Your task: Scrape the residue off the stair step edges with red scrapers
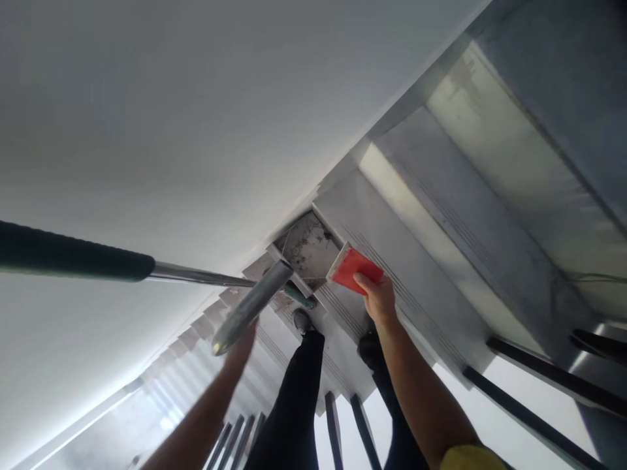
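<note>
My right hand (pixel 377 294) is closed on a flat red piece (pixel 356 269) with a pale edge; its exact kind is unclear. The thumb lies on top of it. That edge meets the near right corner of a rough, stained square patch (pixel 308 245) in the stairs beside the wall. To the left, my blurred left hand (pixel 245 343) sits under the steel head (pixel 255 303) of a hammer, its fingers mostly hidden. The hammer's steel shaft (pixel 196 273) and dark green grip (pixel 73 251) stretch to the left edge. A green handle (pixel 298 296) lies on a step below the patch.
Grey stone stairs (pixel 421 196) rise to the right and descend to the lower left. A smooth pale wall (pixel 147 117) borders them. Dark railing posts (pixel 533 411) line the opposite side. My shoe (pixel 302 321) is close to the green handle.
</note>
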`<state>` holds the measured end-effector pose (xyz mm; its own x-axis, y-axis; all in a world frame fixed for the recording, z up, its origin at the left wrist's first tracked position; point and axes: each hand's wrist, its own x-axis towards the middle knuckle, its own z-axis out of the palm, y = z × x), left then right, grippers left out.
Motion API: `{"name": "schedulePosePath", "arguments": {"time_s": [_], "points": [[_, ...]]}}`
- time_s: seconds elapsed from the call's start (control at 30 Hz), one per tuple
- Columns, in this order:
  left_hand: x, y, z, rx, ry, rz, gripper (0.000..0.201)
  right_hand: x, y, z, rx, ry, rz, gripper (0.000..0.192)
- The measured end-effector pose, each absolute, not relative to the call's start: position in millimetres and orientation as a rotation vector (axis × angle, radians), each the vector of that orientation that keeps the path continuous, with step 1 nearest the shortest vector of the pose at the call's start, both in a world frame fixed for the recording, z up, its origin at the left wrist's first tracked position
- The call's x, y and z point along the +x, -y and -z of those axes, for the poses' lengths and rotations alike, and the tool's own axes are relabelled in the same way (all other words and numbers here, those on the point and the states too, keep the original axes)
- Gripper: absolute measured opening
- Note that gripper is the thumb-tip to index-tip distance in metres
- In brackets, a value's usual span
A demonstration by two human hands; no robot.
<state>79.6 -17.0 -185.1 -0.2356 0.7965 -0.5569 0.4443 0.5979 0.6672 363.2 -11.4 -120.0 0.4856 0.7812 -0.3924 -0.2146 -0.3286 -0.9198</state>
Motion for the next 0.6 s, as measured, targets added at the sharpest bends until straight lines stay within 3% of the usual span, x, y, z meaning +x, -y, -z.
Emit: {"name": "schedulePosePath", "arguments": {"time_s": [0.07, 0.13, 0.23, 0.43, 0.6], "points": [[109, 49, 166, 0.960, -1.638, -0.379, 0.023, 366, 10, 128, -1.786, 0.811, -0.851, 0.007], [151, 62, 144, 0.887, -1.315, -0.386, 0.037, 367, 11, 135, -1.871, 1.141, -0.636, 0.008], [223, 47, 121, 0.636, -1.112, -0.669, 0.055, 369, 14, 140, -1.810, 1.553, -0.398, 0.017], [343, 9, 113, 0.213, -1.170, -0.923, 0.035, 421, 19, 107, -1.795, 1.856, -0.304, 0.024], [442, -2, 118, 0.038, -1.017, -0.993, 0.029, 546, 70, 101, -1.804, 1.623, -0.361, 0.029]]}}
